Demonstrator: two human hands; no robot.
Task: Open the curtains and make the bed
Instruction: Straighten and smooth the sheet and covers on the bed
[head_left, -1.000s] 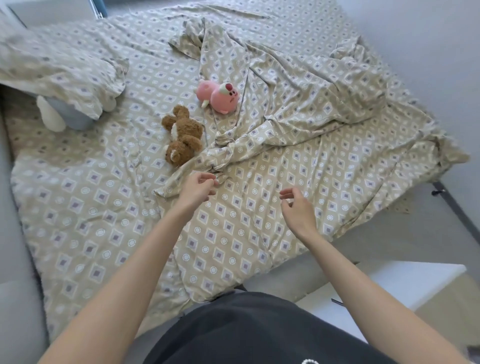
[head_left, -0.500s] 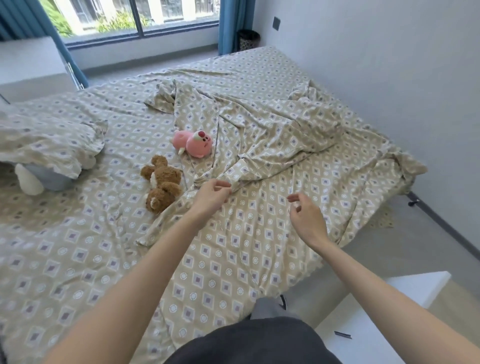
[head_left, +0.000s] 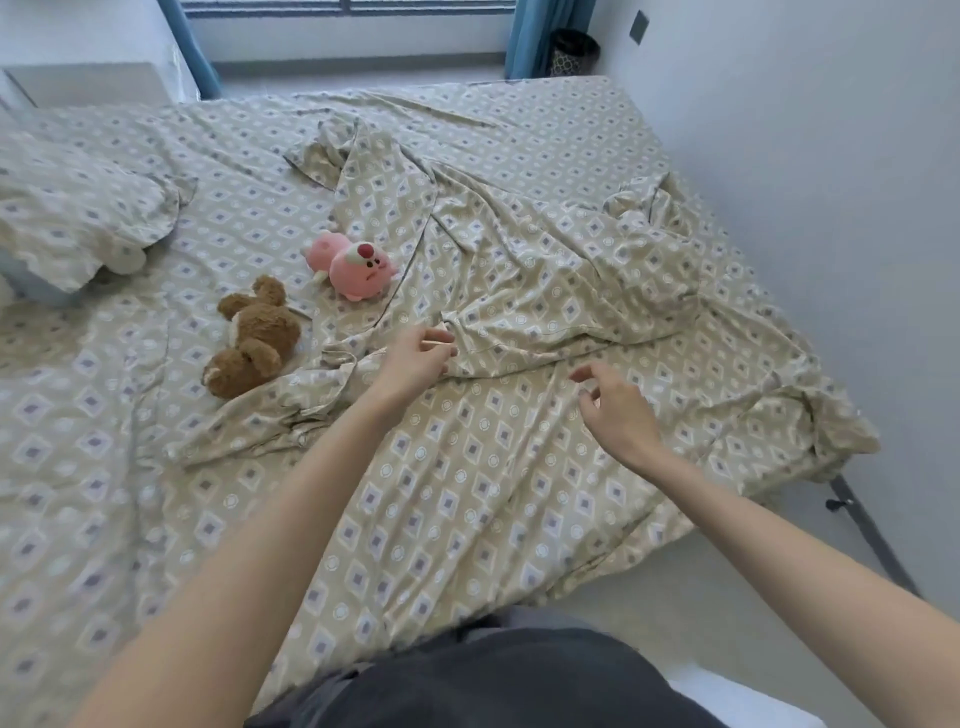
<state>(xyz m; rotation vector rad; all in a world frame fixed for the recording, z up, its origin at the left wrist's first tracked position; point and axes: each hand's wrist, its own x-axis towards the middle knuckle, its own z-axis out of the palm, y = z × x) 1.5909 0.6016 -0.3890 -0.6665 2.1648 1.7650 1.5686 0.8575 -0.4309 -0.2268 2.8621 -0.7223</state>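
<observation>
Left hand (head_left: 415, 358) pinches rumpled top sheet (head_left: 519, 291) at frame centre; fingertips partly buried in folds. Right hand (head_left: 618, 410) hovers centre right, loosely curled, holding nothing. Blue curtains (head_left: 540, 36) cut off at top edge. Pillow (head_left: 78, 218) cropped at left.

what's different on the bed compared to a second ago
The left hand has reached further onto the crumpled beige patterned sheet and now pinches a fold. The right hand stays empty above it. The brown teddy bear and pink plush toy haven't moved.
</observation>
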